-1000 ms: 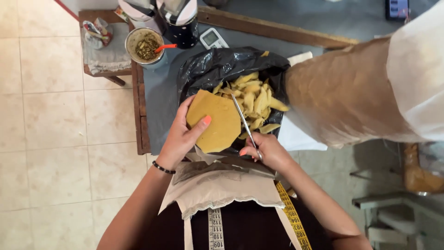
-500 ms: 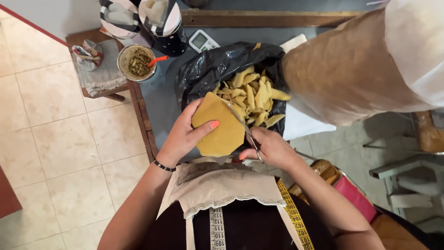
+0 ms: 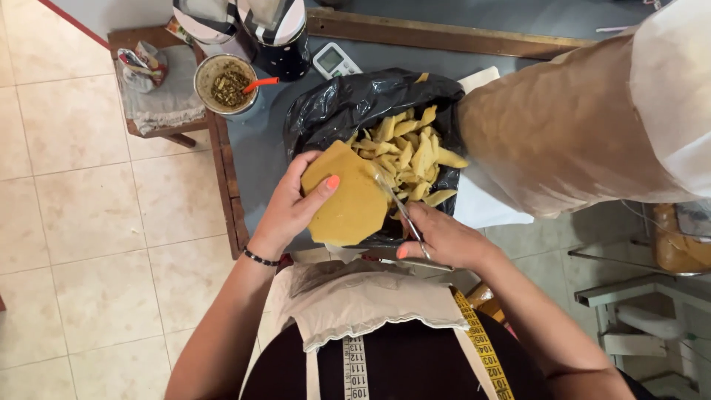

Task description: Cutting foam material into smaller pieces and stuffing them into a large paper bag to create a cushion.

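Grey tabletop (image 3: 259, 148) above pale floor tiles (image 3: 89, 222), seen from overhead. Left hand (image 3: 292, 211) closed on a tan sheet (image 3: 352, 200), thumb pressed flat across its top face, fingers tucked beneath and out of sight, holding it tilted over the near edge of a black bag (image 3: 333, 111). Right hand (image 3: 444, 241) closed round scissors (image 3: 396, 204), fingers through the handles, blades pointing up and away along the sheet's right edge; impossible to tell whether parted or shut on the material. Sheet lying between the two hands, touching the left grip and meeting the blades at its right side, already cut to several straight facets. Judged as mid-trim: shaving the outline, one edge at a time. Next cut seeming to call for a small turn of the sheet in the left grip, thumb kept clear of the blade line, edge held above the bag's mouth. Just beyond the blades, a heap of yellow offcuts (image 3: 411, 152) resting inside the bag. Farther back on the tabletop, a calculator (image 3: 335, 59) near the bag's far rim and a cup (image 3: 226, 83) with an orange-handled spoon at the left. Off to the left, a low stool (image 3: 159, 96) draped with cloth. From the right, another person's sleeve (image 3: 578, 126) reaching over beside the bag, hand hidden. Nearest the camera, a yellow tape measure (image 3: 481, 348) hanging down the front of a dark top.
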